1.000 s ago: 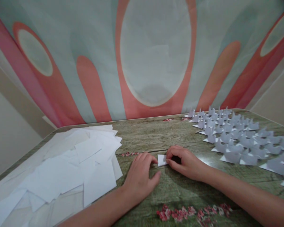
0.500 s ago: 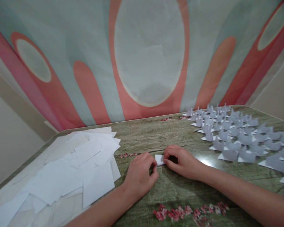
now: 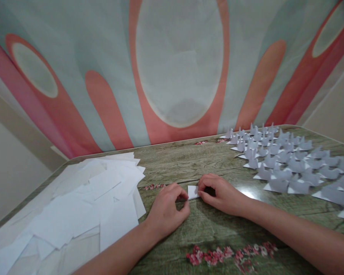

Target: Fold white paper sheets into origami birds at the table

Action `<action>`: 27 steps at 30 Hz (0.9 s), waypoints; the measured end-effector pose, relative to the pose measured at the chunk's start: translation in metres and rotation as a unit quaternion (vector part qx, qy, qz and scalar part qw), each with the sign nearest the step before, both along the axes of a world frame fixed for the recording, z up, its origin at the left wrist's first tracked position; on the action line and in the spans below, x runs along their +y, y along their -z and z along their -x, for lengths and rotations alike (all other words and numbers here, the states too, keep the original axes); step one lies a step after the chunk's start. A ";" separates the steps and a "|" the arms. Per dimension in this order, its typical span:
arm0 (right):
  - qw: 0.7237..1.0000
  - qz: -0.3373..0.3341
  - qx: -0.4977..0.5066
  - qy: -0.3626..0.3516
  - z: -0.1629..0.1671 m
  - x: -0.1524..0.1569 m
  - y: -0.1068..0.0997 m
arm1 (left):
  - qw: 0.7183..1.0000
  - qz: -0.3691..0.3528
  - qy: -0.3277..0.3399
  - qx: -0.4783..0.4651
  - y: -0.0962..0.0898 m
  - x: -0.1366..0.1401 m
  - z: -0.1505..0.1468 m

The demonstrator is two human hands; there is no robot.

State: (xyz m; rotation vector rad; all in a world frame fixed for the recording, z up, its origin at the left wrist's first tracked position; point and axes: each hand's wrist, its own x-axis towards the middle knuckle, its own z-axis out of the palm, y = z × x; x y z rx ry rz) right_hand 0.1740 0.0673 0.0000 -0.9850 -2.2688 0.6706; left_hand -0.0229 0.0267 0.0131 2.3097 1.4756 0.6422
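A small piece of folded white paper (image 3: 192,192) lies between my two hands, just above the wood-patterned tabletop. My right hand (image 3: 218,194) pinches its right end between thumb and curled fingers, which hide that end. At the lower left corner of the paper, my left hand (image 3: 170,208) has its thumb and index finger bent into a ring, their tips at the paper's edge. The paper's folds are too small to make out.
Loose white paper sheets (image 3: 74,206) are heaped on the left of the table (image 3: 166,164). Several rows of folded paper figures (image 3: 278,177) with upright points stand on the right. A patterned backdrop (image 3: 180,68) hangs behind the table's far edge.
My left hand has shifted slightly left, and its thumb and index finger have parted a little. The right hand and the folded paper stay nearly in place. The view has tilted slightly.
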 end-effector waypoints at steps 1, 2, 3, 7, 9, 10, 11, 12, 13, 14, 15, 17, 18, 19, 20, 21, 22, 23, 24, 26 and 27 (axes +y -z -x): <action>1.000 0.001 -0.002 0.000 0.000 0.000 0.000 | 1.000 0.000 0.000 -0.001 0.000 0.000 0.000; 1.000 0.002 -0.003 0.000 0.000 0.000 -0.001 | 1.000 -0.002 0.001 0.000 0.000 0.000 0.000; 1.000 0.003 -0.004 -0.001 0.000 0.000 -0.001 | 1.000 -0.004 0.001 0.002 0.000 0.000 0.000; 1.000 0.003 -0.007 -0.003 0.000 0.000 0.001 | 1.000 -0.010 0.009 0.014 0.001 0.001 0.000; 1.000 -0.001 -0.009 -0.001 0.000 0.000 0.001 | 1.000 -0.011 0.015 0.019 0.001 0.001 0.001; 1.000 -0.002 -0.010 0.001 0.001 0.000 0.002 | 1.000 -0.013 0.017 0.023 0.000 0.001 0.002; 1.000 -0.003 -0.011 0.002 0.001 0.000 0.002 | 0.999 -0.016 0.020 0.028 -0.001 0.001 0.002; 1.000 -0.002 -0.012 0.002 0.001 -0.001 0.002 | 0.999 -0.019 0.025 0.037 -0.001 0.000 0.003; 1.000 -0.002 -0.012 0.002 0.002 -0.001 0.002 | 0.998 -0.022 0.030 0.047 -0.002 0.000 0.003; 1.000 0.000 -0.013 0.002 0.002 -0.001 0.002 | 0.997 -0.025 0.036 0.060 -0.003 0.000 0.004; 1.000 0.001 -0.015 0.002 0.002 -0.001 0.002 | 0.996 -0.028 0.041 0.073 -0.004 -0.001 0.004; 1.000 0.003 -0.017 0.002 0.003 -0.001 0.002 | 0.993 -0.033 0.051 0.101 -0.005 -0.002 0.005; 1.000 0.003 -0.018 0.004 0.003 -0.001 0.002 | 0.991 -0.035 0.054 0.113 -0.006 -0.002 0.006; 1.000 0.002 -0.020 0.005 0.003 -0.001 0.002 | 0.990 -0.037 0.057 0.124 -0.007 -0.003 0.006; 1.000 0.000 -0.021 0.006 0.003 -0.001 0.003 | 0.989 -0.040 0.061 0.132 -0.007 -0.004 0.006; 1.000 -0.002 -0.023 0.007 0.003 -0.001 0.003 | 0.987 -0.044 0.068 0.138 -0.008 -0.006 0.006; 1.000 -0.004 -0.025 0.006 0.003 -0.001 0.003 | 0.985 -0.052 0.079 0.142 -0.010 -0.008 0.005; 1.000 -0.005 -0.027 0.005 0.003 0.000 0.003 | 0.983 -0.062 0.093 0.145 -0.011 -0.010 0.004; 1.000 -0.005 -0.028 0.004 0.003 0.000 0.004 | 0.980 -0.074 0.108 0.151 -0.012 -0.012 0.002; 1.000 -0.005 -0.030 0.005 0.003 0.000 0.004 | 0.973 -0.096 0.125 0.170 -0.012 -0.018 -0.001; 1.000 -0.004 -0.030 0.006 0.003 0.000 0.004 | 0.970 -0.104 0.125 0.180 -0.012 -0.020 -0.002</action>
